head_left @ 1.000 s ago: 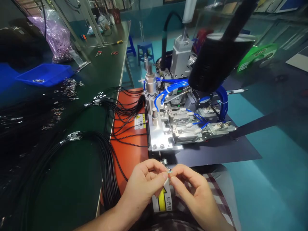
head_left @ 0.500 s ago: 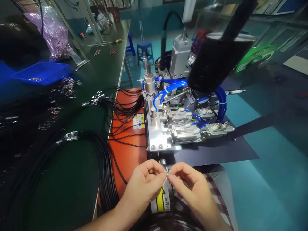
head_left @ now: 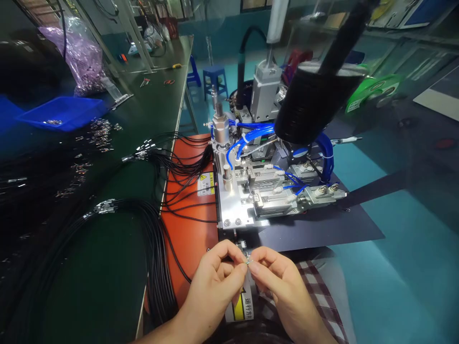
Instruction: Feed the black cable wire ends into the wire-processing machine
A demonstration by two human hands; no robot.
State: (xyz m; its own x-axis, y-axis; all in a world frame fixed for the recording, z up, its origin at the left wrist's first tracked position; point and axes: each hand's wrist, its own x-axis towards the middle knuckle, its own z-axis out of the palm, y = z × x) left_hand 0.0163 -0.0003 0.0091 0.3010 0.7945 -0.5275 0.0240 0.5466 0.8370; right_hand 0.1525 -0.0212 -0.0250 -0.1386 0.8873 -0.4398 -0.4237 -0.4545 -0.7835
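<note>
In front of the machine, my left hand (head_left: pixel 219 277) and my right hand (head_left: pixel 285 283) meet with their fingertips almost touching. Both pinch thumb against forefinger on a tiny, pale, thin piece like fine wire ends (head_left: pixel 248 261); most of it is covered by the fingers. Just beyond the fingertips is the near edge of the machine (head_left: pixel 233 205), a metal plate with cylinders and blue air tubes. Below the hands shows a white label (head_left: pixel 247 306) with a yellow arrow, partly hidden by my left hand.
Bundles of black cables (head_left: pixel 156 258) with metal connector ends (head_left: pixel 105 206) lie over the dark green table (head_left: pixel 96 282) and the orange surface (head_left: pixel 182 191). Loose metal parts (head_left: pixel 102 134), a blue tray (head_left: pixel 64 112) and a pink bag (head_left: pixel 81 57) are at the left. A black cylinder (head_left: pixel 308 105) overhangs the machine.
The hands stay together, still pinching the tiny piece, with the fingers slightly shifted. The surroundings sit a little lower in view.
</note>
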